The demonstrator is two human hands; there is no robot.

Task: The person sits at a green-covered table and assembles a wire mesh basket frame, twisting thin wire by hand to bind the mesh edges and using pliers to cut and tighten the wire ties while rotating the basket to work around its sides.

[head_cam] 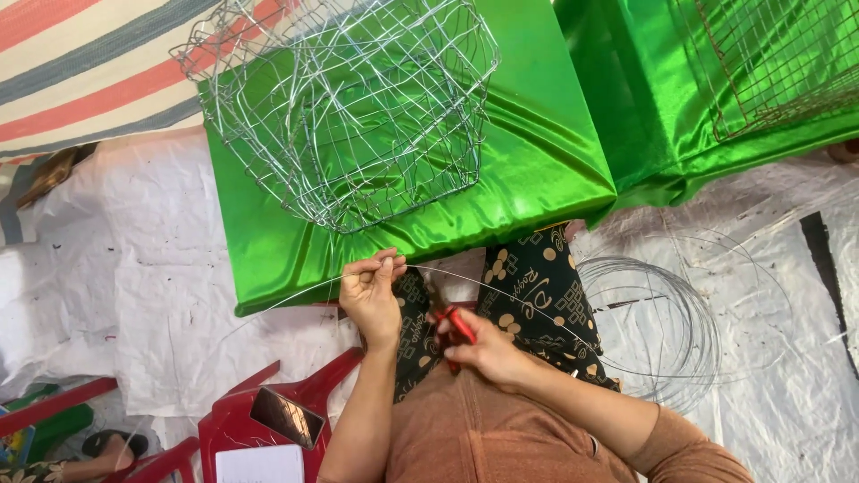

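- A wire basket frame (349, 107), already woven into a dense open mesh, is seen resting on the green satin-covered table (537, 161); by its look, the body is judged largely formed.
- A single strand of wire (295, 295) is pinched between the closed fingers of the left hand (371, 291), just below the table's edge.
- Red-handled pliers (458, 326) are gripped in the right hand (483, 349), close beside the strand.
- A coil of wire (653, 331) lies on the white floor sheet, so material is judged left to be worked in.
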